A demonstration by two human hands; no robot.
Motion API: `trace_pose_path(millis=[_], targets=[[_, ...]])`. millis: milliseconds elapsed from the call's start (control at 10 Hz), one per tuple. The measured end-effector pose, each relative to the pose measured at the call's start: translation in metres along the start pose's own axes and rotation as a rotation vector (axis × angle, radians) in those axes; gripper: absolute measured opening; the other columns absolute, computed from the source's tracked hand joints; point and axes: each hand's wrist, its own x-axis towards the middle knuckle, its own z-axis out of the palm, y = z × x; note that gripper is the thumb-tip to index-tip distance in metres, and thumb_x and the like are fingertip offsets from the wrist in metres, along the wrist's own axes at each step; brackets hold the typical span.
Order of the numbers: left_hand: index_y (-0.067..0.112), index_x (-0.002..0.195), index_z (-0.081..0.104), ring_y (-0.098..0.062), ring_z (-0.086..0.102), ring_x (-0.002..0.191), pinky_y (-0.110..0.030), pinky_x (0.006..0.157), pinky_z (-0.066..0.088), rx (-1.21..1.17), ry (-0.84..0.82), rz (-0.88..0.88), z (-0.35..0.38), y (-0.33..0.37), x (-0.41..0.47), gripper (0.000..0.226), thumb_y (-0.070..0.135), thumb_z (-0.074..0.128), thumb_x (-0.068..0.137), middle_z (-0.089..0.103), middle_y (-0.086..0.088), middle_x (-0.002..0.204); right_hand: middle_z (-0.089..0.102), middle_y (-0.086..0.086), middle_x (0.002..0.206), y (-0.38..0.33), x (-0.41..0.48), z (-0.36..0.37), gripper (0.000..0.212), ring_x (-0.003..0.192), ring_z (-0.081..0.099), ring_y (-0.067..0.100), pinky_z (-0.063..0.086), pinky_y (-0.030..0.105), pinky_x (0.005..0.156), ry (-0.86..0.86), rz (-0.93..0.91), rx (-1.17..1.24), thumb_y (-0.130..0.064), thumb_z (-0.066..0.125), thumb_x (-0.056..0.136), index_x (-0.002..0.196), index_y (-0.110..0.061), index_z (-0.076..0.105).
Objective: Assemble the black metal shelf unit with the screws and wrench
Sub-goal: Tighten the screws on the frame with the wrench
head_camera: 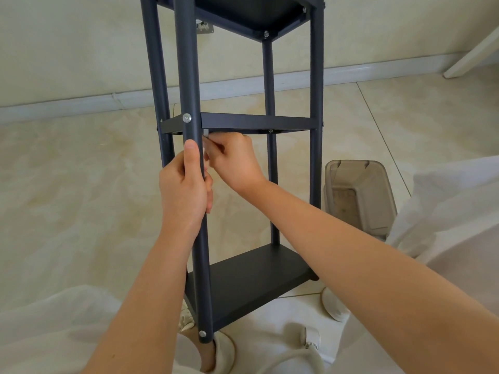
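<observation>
We steady the unit point(256, 273) with our left hand point(183, 190), its fingers point(190, 151) wrapped round the front post point(189, 63). Our right hand point(235, 163) pinches a small silver piece, likely the wrench point(206, 134), just right of the post and under the middle shelf point(256, 122). The screw point(186, 117) sits just above the left thumb. To tighten well, we should brace the post against twisting, seat the wrench square, turn in short strokes, and check the shelf is level.

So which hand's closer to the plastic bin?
Right. The right hand pinches the wrench under the middle shelf, left of the bin; the left hand grips the front post, farther left.
</observation>
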Motion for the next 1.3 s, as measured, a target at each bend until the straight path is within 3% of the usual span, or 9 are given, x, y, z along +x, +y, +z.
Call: trace_pose_path(millis=[100,200,300,400,600,700,1000,1200,1300], targets=[[0.012,0.066,0.049,-0.018,0.04,0.031,-0.023,0.036,0.035,-0.013,-0.005,-0.004,0.0,0.0,0.0,0.059,0.057,0.035,0.102,0.045,-0.003,0.047,0.06,0.011,0.06,0.002,-0.002,-0.008,0.029,0.059,0.053,0.025,0.045,0.032,0.061,-0.055,0.047,-0.035,-0.011,0.054,0.097,0.074,0.0,0.068],[0.006,0.069,0.047,-0.019,0.039,0.032,-0.025,0.035,0.035,-0.017,-0.004,-0.006,0.001,0.0,0.0,0.061,0.056,0.035,0.102,0.045,-0.005,0.047,0.05,-0.003,0.053,-0.002,-0.005,-0.015,0.027,0.052,0.043,0.011,0.038,0.024,0.055,-0.086,0.124,-0.043,-0.011,0.054,0.095,0.076,-0.002,0.07],[0.003,0.071,0.047,-0.019,0.039,0.032,-0.025,0.035,0.035,-0.009,0.002,-0.009,0.001,0.0,-0.001,0.063,0.056,0.034,0.102,0.045,-0.004,0.047,0.043,-0.01,0.044,-0.011,-0.004,-0.022,0.031,0.048,0.039,0.006,0.033,0.018,0.051,-0.143,0.21,-0.02,-0.011,0.056,0.093,0.064,-0.008,0.065],[0.002,0.072,0.047,-0.019,0.039,0.033,-0.025,0.036,0.035,-0.013,0.001,-0.011,-0.001,0.0,-0.002,0.064,0.057,0.034,0.101,0.045,-0.005,0.047,0.046,-0.001,0.055,-0.017,-0.005,-0.03,0.028,0.056,0.042,0.013,0.035,0.024,0.055,-0.239,0.263,-0.02,-0.01,0.057,0.091,0.064,-0.007,0.065],[0.006,0.069,0.046,-0.018,0.039,0.032,-0.025,0.035,0.035,-0.008,0.001,-0.019,-0.001,0.001,-0.003,0.062,0.058,0.035,0.101,0.045,-0.002,0.046,0.039,-0.004,0.052,-0.025,-0.006,-0.035,0.026,0.052,0.037,0.01,0.03,0.017,0.05,-0.24,0.244,-0.044,-0.011,0.057,0.092,0.07,-0.002,0.068],[0.005,0.07,0.046,-0.018,0.039,0.031,-0.025,0.035,0.034,-0.008,0.003,-0.026,-0.001,0.001,-0.003,0.063,0.058,0.035,0.101,0.044,-0.002,0.046,0.038,-0.003,0.053,-0.03,-0.002,-0.033,0.025,0.054,0.035,0.012,0.031,0.022,0.054,-0.229,0.203,-0.057,-0.012,0.058,0.091,0.074,0.003,0.07],[0.012,0.067,0.049,-0.018,0.038,0.031,-0.022,0.035,0.034,-0.012,-0.003,-0.032,0.001,0.002,-0.002,0.058,0.055,0.035,0.103,0.045,-0.002,0.046,0.055,0.008,0.064,-0.026,-0.001,-0.037,0.023,0.064,0.046,0.015,0.04,0.03,0.064,-0.239,0.184,-0.086,-0.014,0.06,0.094,0.084,-0.004,0.077],[0.013,0.067,0.05,-0.018,0.038,0.031,-0.023,0.034,0.033,-0.031,-0.009,-0.034,0.0,0.002,-0.003,0.057,0.056,0.035,0.102,0.043,-0.001,0.045,0.049,-0.003,0.053,-0.024,0.003,-0.034,0.026,0.052,0.041,0.009,0.034,0.021,0.056,-0.207,0.167,-0.129,-0.015,0.06,0.095,0.073,-0.011,0.073],[0.015,0.065,0.05,-0.018,0.038,0.03,-0.023,0.034,0.033,-0.027,-0.011,-0.031,0.0,0.002,-0.003,0.057,0.055,0.035,0.102,0.044,0.0,0.044,0.063,-0.001,0.062,-0.022,0.004,-0.03,0.028,0.048,0.051,-0.001,0.036,0.013,0.054,-0.204,0.163,-0.142,-0.016,0.06,0.096,0.074,-0.004,0.073]])
